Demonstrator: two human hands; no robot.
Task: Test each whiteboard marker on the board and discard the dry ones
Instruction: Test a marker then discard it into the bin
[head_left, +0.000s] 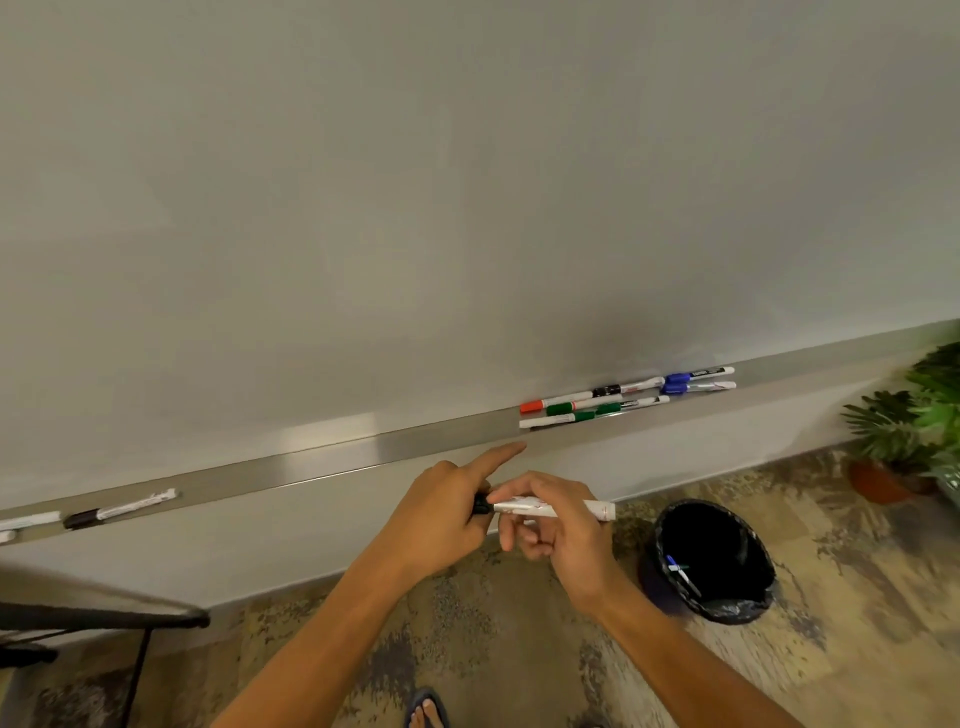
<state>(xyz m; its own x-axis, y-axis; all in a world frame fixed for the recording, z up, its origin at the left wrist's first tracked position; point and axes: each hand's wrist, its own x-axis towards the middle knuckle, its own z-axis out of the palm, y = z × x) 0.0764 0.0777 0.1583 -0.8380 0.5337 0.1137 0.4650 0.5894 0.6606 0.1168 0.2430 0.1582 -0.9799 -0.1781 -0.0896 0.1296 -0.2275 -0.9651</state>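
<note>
A white marker (566, 507) with a black cap lies level between both hands, below the tray. My left hand (441, 514) grips the black cap end, its index finger stretched out toward the tray. My right hand (558, 525) pinches the white barrel from above. The whiteboard (467, 208) fills the upper view and bears no marks. On its metal tray (337, 457) lies a cluster of several markers (623, 397) at the right, with red, green, black and blue caps. A black-capped marker (120, 509) and another white one (28, 519) lie on the tray's left end.
A black bin (748, 603) with a liner stands on the floor at the right, with a blue marker (678, 569) inside. Potted plants (904, 431) stand at the far right. A dark table frame (104, 618) juts in at lower left. A sandalled foot (426, 709) shows at the bottom.
</note>
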